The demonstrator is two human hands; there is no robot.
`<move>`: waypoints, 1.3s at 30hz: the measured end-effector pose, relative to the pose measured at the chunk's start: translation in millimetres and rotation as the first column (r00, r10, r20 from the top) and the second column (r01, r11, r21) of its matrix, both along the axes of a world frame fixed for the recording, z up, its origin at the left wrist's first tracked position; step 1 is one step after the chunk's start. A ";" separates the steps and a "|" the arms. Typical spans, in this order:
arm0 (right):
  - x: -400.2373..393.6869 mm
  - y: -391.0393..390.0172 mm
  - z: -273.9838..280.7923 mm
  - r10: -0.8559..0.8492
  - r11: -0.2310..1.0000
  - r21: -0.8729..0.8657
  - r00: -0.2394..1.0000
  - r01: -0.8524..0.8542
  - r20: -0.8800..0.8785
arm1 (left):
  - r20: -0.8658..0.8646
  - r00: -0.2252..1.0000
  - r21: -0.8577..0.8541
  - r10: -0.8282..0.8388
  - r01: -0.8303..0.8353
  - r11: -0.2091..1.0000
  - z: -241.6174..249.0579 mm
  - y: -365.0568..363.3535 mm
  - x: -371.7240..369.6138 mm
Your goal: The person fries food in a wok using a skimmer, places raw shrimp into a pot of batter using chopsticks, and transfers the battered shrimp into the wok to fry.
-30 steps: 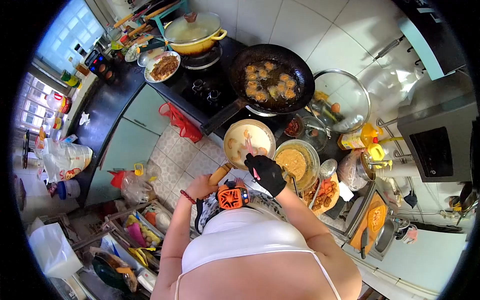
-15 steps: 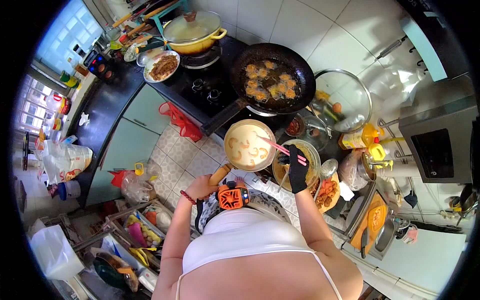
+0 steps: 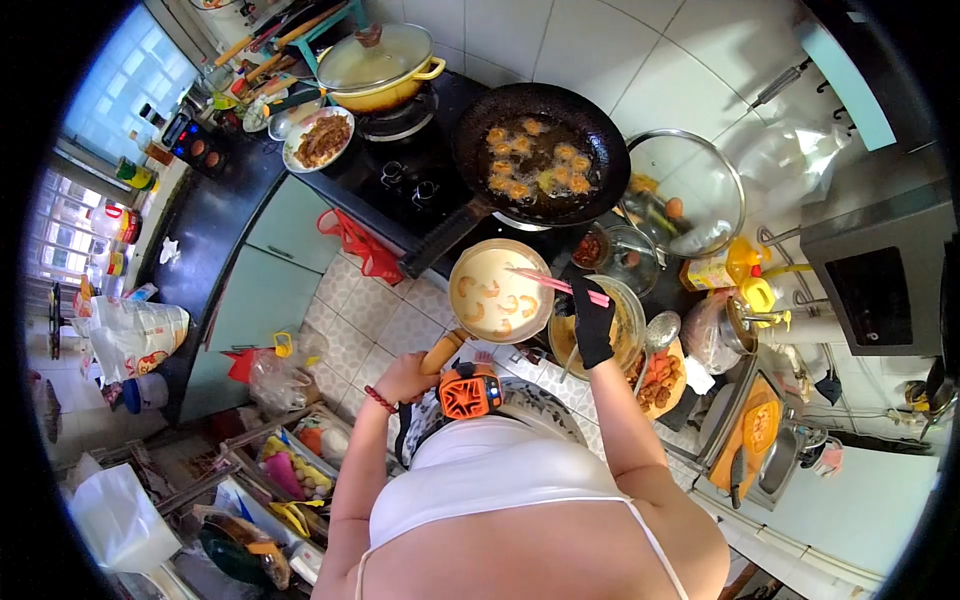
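My left hand [image 3: 405, 377] is wrapped round the wooden handle [image 3: 446, 350] of a light saucepan [image 3: 462, 318], held over the floor in front of the stove. Several curled shrimp [image 3: 488, 290] lie apart on the pan's pale inside. In a black glove, my right hand [image 3: 590, 322] grips pink chopsticks [image 3: 548, 279]. Their tips reach over the saucepan, near the shrimp. Below that hand stands a bowl of yellowish batter [image 3: 625, 325], partly hidden by the glove. Beyond the saucepan, several golden pieces [image 3: 520, 145] sit in oil in a black wok [image 3: 605, 110].
A lidded yellow pot [image 3: 385, 95] stands on the back-left burner, beside a plate of browned food [image 3: 346, 128]. The wok's handle [image 3: 440, 240] juts towards me. At right are a glass lid [image 3: 738, 175], an oil bottle [image 3: 715, 268], a skimmer [image 3: 661, 331] and a plate of fried food [image 3: 672, 385].
My right hand has moved slightly up and left, and the chopsticks now lie flatter across the saucepan's rim. The left hand still holds the handle. The view has shifted a little.
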State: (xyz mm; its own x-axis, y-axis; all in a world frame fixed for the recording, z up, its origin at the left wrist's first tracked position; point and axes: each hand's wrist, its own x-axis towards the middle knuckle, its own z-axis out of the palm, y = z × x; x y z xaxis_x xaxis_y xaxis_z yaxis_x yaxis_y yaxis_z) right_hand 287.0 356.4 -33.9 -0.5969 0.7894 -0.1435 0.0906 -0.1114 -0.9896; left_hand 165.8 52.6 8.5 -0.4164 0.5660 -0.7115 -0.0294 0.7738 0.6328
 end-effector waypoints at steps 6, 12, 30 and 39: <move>-12.5 5.4 -1.6 -0.026 0.993 -0.115 0.999 0.023 -0.024 | -0.044 0.999 0.005 -0.017 0.017 1.000 -6.3 -2.0 -1.7; -8.6 8.8 -6.8 -0.031 0.995 0.091 0.999 0.032 -0.020 | -0.056 0.997 -0.006 -0.046 0.045 0.999 -4.9 -1.4 -4.7; 26.9 -22.1 77.8 0.243 0.862 0.410 0.952 -0.299 0.183 | -0.040 0.999 0.038 -0.026 0.027 0.999 -13.0 -7.4 -3.5; 21.7 -21.1 72.8 0.159 0.819 0.504 0.953 -0.273 0.258 | -0.070 0.996 0.008 -0.046 0.046 0.999 -15.5 -7.6 -3.3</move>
